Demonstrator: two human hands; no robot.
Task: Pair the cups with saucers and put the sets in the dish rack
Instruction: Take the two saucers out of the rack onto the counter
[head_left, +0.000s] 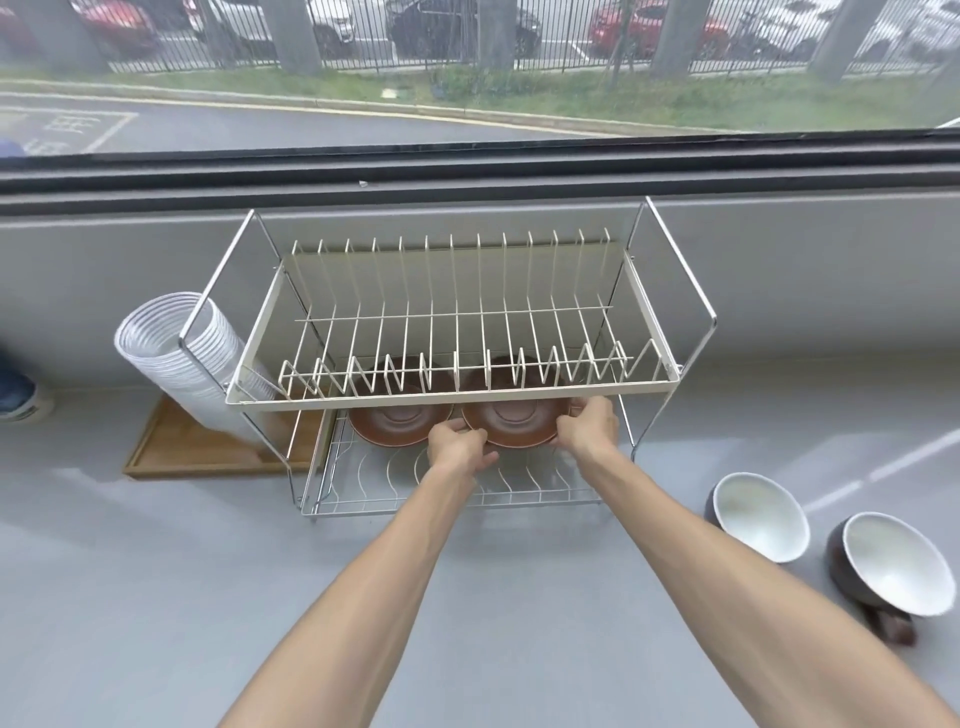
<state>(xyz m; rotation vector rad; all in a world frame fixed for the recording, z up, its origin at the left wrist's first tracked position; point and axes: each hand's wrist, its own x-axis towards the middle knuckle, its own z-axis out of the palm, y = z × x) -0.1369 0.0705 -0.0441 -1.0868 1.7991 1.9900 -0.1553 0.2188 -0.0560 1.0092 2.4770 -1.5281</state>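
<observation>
A two-tier wire dish rack (452, 400) stands on the grey counter by the window. Two brown saucers lie on its lower tier: the left saucer (397, 418) and the right saucer (511, 418). My left hand (460, 447) grips the right saucer's front left rim. At that saucer's right rim, my right hand (589, 426) holds on with its fingers. Two dark cups with white insides stand on the counter at the right: a nearer-to-rack cup (758, 514) and a cup (891, 564) with its handle toward me.
A tilted stack of white disposable cups (182, 358) rests on a wooden tray (202, 452) left of the rack. The rack's upper tier holds nothing. A window ledge runs behind the rack. A blue shoe (18, 397) shows at the far left.
</observation>
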